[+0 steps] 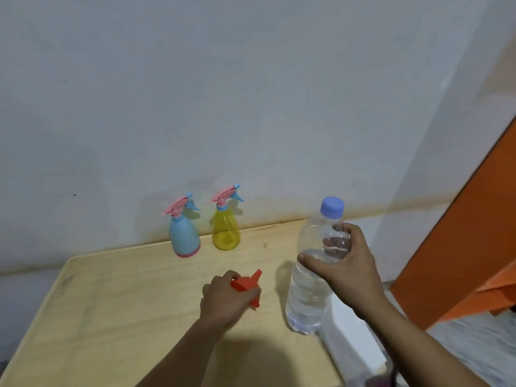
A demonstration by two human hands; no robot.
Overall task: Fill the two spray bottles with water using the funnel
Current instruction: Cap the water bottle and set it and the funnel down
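Note:
Two spray bottles stand at the table's far edge by the wall, both with pink and blue trigger heads screwed on: a light blue one (184,236) on the left and a clear yellow one (225,230) on the right. My left hand (226,300) grips an orange funnel (247,284) on the tabletop, its spout pointing up and right. My right hand (342,263) holds the upper part of a clear water bottle (310,283) with a blue cap on. The bottle stands near the table's right edge, holding water to about two-thirds of its height.
The wooden table (125,303) stands against a pale wall (223,93). An orange panel (469,247) leans at the right. Beside the table's right edge lies a white ledge (351,339) and a grey speckled floor.

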